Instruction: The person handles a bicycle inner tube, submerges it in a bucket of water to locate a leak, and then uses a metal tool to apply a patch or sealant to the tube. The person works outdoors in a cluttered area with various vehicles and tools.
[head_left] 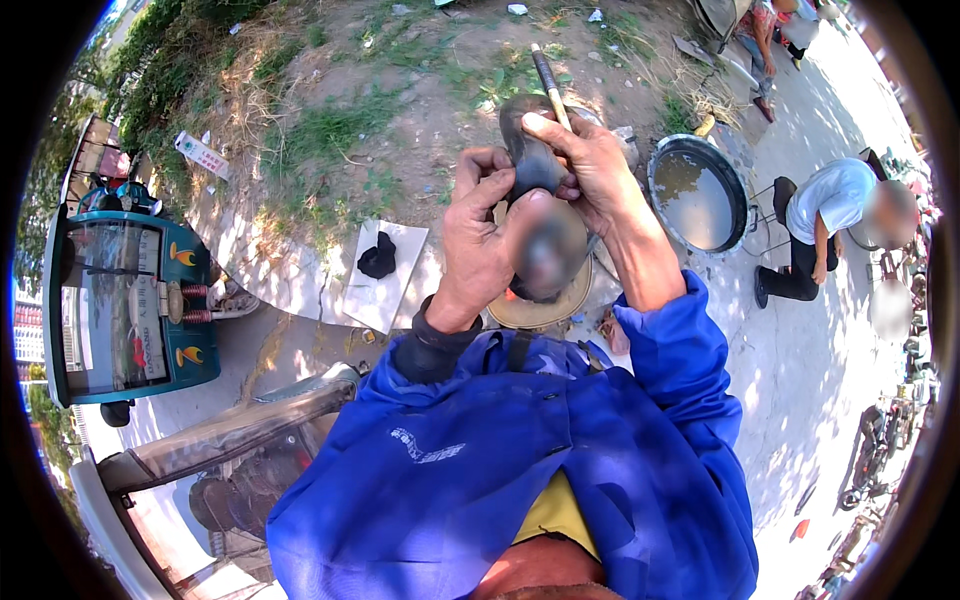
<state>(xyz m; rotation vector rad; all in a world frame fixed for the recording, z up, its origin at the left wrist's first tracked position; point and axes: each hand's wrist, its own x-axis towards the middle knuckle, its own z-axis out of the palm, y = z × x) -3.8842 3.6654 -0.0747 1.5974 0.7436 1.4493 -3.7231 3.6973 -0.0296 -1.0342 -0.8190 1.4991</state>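
Note:
In front of my chest, my left hand (478,232) is closed round a dark, curved rubber inner tube (535,165), its thumb bent over the near side. On the other side my right hand (597,170) also presses against the tube with its lower fingers. Between its thumb and forefinger runs a slim stick-like tool (546,78), dark at the shaft and pale near the grip, pointing away from me. The tool's near end is hidden by the hand. Just below the hands is a blurred patch, with a tan round rim (540,315) under it.
A dark round tub (748,222) of murky water stands to the right. Beyond it sits a person in a pale blue shirt (835,195). A black cloth-like lump (378,256) lies on a white board (395,298) to the left. A teal vehicle (200,345) stands farther left.

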